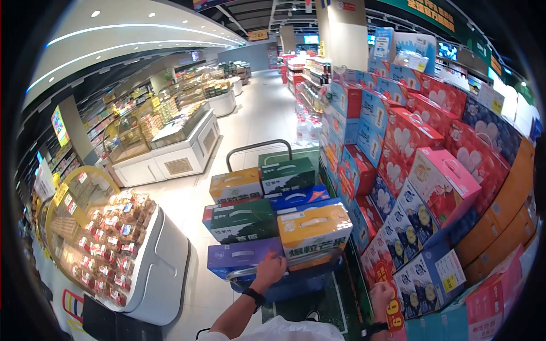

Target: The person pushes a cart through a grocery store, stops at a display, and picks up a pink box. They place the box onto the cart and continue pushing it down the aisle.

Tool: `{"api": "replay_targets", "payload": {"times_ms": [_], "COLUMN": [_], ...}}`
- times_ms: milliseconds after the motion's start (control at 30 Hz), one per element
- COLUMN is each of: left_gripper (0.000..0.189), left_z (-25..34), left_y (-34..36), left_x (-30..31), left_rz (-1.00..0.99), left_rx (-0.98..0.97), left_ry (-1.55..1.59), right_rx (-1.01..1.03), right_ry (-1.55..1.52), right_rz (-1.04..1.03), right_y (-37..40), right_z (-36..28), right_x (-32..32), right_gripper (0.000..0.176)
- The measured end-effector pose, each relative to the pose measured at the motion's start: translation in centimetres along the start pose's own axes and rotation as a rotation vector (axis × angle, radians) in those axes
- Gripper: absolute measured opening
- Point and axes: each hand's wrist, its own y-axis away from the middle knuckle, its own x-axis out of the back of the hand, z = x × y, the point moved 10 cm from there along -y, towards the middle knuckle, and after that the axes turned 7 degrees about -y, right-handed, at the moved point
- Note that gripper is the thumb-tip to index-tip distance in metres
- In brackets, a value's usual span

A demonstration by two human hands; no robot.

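My left hand [271,269] lies against the near right corner of a purple carton [242,257] on a loaded cart, its fingers curled. What they grip, if anything, is hidden. Right beside that hand stands a yellow carton [314,230] with a white carry handle and dark printed characters. My right hand [381,296] is closed in a loose fist, low by the stacked display, and nothing shows in it. Behind the purple carton sit a green carton [242,221], a blue carton [298,198], another yellow carton [234,184] and another green carton [287,175].
A black cart handle [259,143] rises at the cart's far end. On the right, stacked gift boxes [409,153] form a high wall. A white counter [162,267] with packed food stands at left. A tiled aisle [264,102] runs ahead, past water bottles [307,129].
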Motion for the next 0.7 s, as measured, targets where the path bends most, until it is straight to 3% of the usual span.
{"api": "replay_targets", "payload": {"times_ms": [67,167,233,300,367,433,500,533,600,633,667,700], "left_gripper": [0.047,0.041,0.035,0.034,0.035,0.035,0.033,0.036,0.041,0.04,0.04,0.039], "left_z": [0.2,-0.5,0.4,-2.1,-8.5,-18.3,-29.9,-35.2,-44.0,-48.3,-52.0,-54.5], "left_y": [0.6,2.5,5.8,9.1,11.9,16.6,22.5,26.1,34.6,39.3,44.4,49.3], "left_x": [0.2,-0.9,4.3,8.9,7.9,5.7,2.8,2.0,-1.7,-4.0,-6.6,-8.9], "left_rz": [0.001,-0.057,0.129,0.187,-0.288,-0.337,-0.285,-0.279,-0.527,-0.636,-0.792,-0.91], "left_rx": [-0.057,-0.138,-0.282,-0.332,-0.184,0.1,0.318,0.374,0.491,0.561,0.659,0.802], "left_ry": [0.035,0.086,0.272,0.337,0.55,0.868,0.633,0.297,-0.024,-0.077,0.017,0.245], "right_rx": [-0.39,-0.686,-0.795,-0.898,-0.945,-0.886,-0.835,-0.828,-0.73,-0.813,-0.679,-0.699], "right_ry": [-0.111,-0.31,-0.45,-0.6,-0.736,-0.76,-0.866,-0.918,-1.122,-1.109,-1.051,-1.121], "right_rz": [-0.289,-0.729,-0.798,-0.856,-0.722,-0.572,-0.349,-0.247,-0.261,0.023,0.077,0.069], "right_y": [5.4,13.5,17.8,21.0,22.8,23.2,22.8,22.3,19.2,18.9,17.6,17.7], "right_z": [1.1,1.2,-1.3,-2.8,-2.9,-4.1,-4.5,-4.4,-3.5,-3.6,-3.4,-3.3], "right_x": [-8.8,-20.3,-25.4,-29.3,-32.5,-34.0,-34.9,-35.0,-36.5,-35.1,-34.2,-34.5], "right_gripper": [0.01,0.023,0.028,0.032,0.027,0.03,0.027,0.022,0.018,0.019,0.021,0.023]}}
